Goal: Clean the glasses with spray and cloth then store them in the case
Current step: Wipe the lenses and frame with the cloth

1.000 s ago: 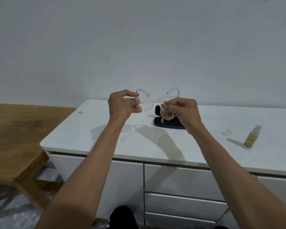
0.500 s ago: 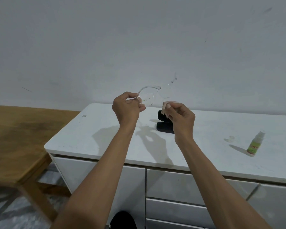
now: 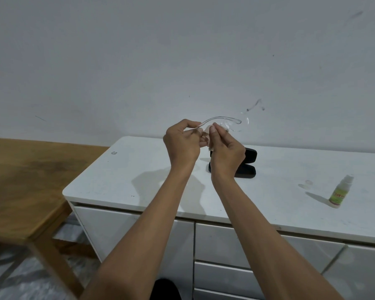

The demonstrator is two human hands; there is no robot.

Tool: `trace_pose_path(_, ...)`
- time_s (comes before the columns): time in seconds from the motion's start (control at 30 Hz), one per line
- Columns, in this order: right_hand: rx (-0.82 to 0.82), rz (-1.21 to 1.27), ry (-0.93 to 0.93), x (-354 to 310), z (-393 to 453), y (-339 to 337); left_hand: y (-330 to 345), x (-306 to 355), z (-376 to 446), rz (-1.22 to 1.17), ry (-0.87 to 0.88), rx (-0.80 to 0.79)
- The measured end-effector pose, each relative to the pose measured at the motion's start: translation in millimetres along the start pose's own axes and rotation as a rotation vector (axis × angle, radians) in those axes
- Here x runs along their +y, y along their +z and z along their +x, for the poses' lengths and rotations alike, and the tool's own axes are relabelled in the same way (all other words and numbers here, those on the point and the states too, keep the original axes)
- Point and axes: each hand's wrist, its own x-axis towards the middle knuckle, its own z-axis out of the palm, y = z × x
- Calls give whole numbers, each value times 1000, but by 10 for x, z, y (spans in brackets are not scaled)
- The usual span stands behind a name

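glasses (image 3: 223,122) raised over cabinet (image 3: 139,180) – left hand (image 3: 182,144) fingers pinch frame, right hand (image 3: 226,148) fingers pinch cloth (image 3: 207,132).

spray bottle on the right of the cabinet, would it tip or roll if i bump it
The spray bottle stands upright, tall and narrow on a small base, so a nudge near its cap would probably tip it. It looks round, so once down it may roll on the smooth cabinet top. It is small and looks plastic, so likely light.
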Motion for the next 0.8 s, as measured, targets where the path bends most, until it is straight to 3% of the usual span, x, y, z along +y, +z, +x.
trace_pose_path(0.4,-117,224,240,16,123,330,-143,8,193,38,-21,26)
trace_pose_path(0.7,-417,-93,44,10,149,299,-341,-63,363,-73,-100,61)
trace_pose_path(0.8,-432,-186,-30,-12,134,217,-381,-109,347,-80,-110,46)
